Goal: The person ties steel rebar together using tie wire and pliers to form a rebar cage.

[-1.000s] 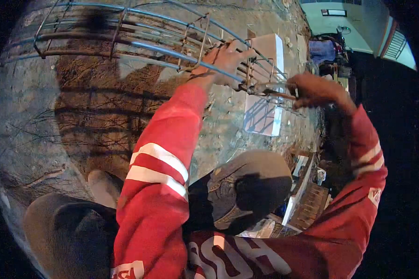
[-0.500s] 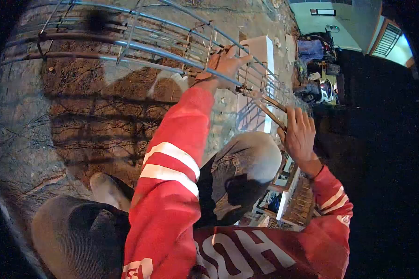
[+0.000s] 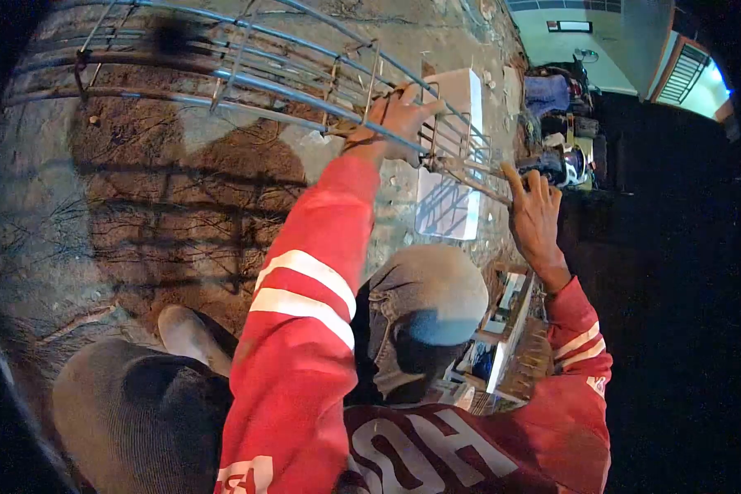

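A long rebar cage (image 3: 288,95) of straight bars and square stirrups runs across the upper part of the view. My left hand (image 3: 397,119) reaches in among its bars, with the fingers curled around the cage near a stirrup. My right hand (image 3: 537,216) is closed around the handle ends of a pair of pincers (image 3: 473,177). The pincers' jaws are at a bar and stirrup joint just right of my left hand. Whether the jaws bite on wire there is too small to tell.
Behind the cage lies a pale slab (image 3: 461,202) on the dirt ground. My bent knee (image 3: 432,288) is below the pincers. Wooden pieces (image 3: 523,354) lie by my right elbow. Parked motorbikes (image 3: 564,160) stand farther off, near a lit wall (image 3: 589,49).
My right hand has swung upward with the pincers, and the handles look closer together. My left hand stays on the cage. My knee has shifted slightly down.
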`<act>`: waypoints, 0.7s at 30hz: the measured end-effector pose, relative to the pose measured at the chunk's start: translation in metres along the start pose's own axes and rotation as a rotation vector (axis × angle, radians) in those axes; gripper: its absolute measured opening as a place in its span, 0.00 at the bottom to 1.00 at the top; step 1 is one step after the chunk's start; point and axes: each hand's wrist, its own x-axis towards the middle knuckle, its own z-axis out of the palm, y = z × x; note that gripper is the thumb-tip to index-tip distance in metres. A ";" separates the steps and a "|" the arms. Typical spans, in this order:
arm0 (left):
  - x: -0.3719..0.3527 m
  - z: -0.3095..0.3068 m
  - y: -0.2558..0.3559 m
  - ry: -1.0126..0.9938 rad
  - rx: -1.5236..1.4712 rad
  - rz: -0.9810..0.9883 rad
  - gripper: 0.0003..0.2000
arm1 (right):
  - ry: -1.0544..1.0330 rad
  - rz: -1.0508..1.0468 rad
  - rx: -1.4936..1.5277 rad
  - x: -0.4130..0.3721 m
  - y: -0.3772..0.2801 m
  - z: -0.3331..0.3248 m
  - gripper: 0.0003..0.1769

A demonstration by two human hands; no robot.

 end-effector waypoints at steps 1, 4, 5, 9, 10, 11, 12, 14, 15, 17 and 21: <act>-0.001 -0.001 0.000 0.014 -0.025 0.006 0.53 | 0.018 0.008 -0.023 0.000 -0.001 0.002 0.30; -0.009 -0.009 0.005 -0.013 -0.016 -0.028 0.52 | 0.079 0.014 -0.018 -0.004 0.000 0.007 0.27; -0.011 -0.014 0.008 -0.030 0.003 -0.030 0.52 | 0.024 0.038 0.074 -0.009 0.004 0.019 0.25; -0.007 -0.007 0.004 0.010 0.001 0.024 0.51 | -0.011 0.075 0.208 -0.008 -0.003 0.011 0.17; -0.012 -0.012 0.009 0.020 0.019 -0.003 0.52 | -0.042 0.091 0.223 -0.009 -0.005 0.009 0.17; -0.014 -0.017 0.013 0.032 0.036 -0.029 0.52 | -0.036 0.096 0.221 -0.010 -0.006 0.011 0.17; -0.014 -0.017 0.013 0.031 0.035 -0.027 0.52 | -0.040 0.094 0.212 -0.012 -0.006 0.014 0.17; -0.013 -0.014 0.011 0.035 0.025 -0.044 0.52 | -0.052 0.097 0.204 -0.014 -0.007 0.014 0.18; -0.016 -0.011 0.012 0.087 0.033 -0.037 0.50 | -0.147 0.144 0.265 -0.011 -0.008 0.013 0.18; -0.017 -0.013 0.011 0.055 0.035 -0.031 0.48 | -0.282 0.230 0.362 -0.003 -0.008 0.019 0.19; -0.005 0.005 -0.002 0.087 0.049 -0.074 0.49 | -0.350 0.115 0.554 -0.004 0.004 0.044 0.23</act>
